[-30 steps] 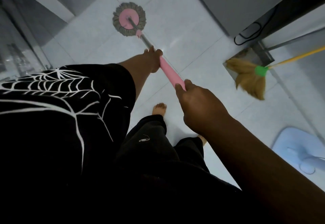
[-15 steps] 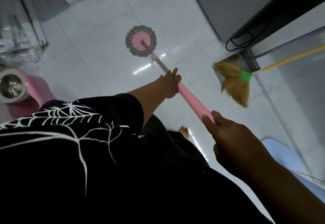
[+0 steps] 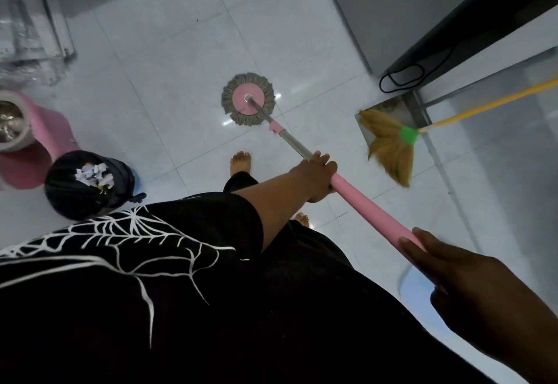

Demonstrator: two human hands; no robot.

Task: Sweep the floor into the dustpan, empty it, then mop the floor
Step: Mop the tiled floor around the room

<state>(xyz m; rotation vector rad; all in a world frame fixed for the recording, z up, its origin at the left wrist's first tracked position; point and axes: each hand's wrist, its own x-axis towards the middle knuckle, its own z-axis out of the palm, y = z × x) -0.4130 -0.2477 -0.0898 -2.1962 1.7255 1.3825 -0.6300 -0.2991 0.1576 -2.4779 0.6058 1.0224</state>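
The mop (image 3: 291, 139) was slanted down to the floor (image 3: 169, 51), with its head (image 3: 248, 103) flat on the tiles mid-room, just far of a bare foot. The left grip (image 3: 317, 172) was wrapped round the pole where steel meets the pink sleeve (image 3: 371, 211). The right grip (image 3: 453, 278) was curled round the sleeve's near end. My guess is a light, stiff pole with a soft, draggy fringe. Two spread holds on the sleeve seemed right, since bare steel would likely be slick. The broom (image 3: 389, 145) was parked on the right.

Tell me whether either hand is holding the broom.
No: both the left hand and right hand grip the mop handle; the broom sits apart, untouched.
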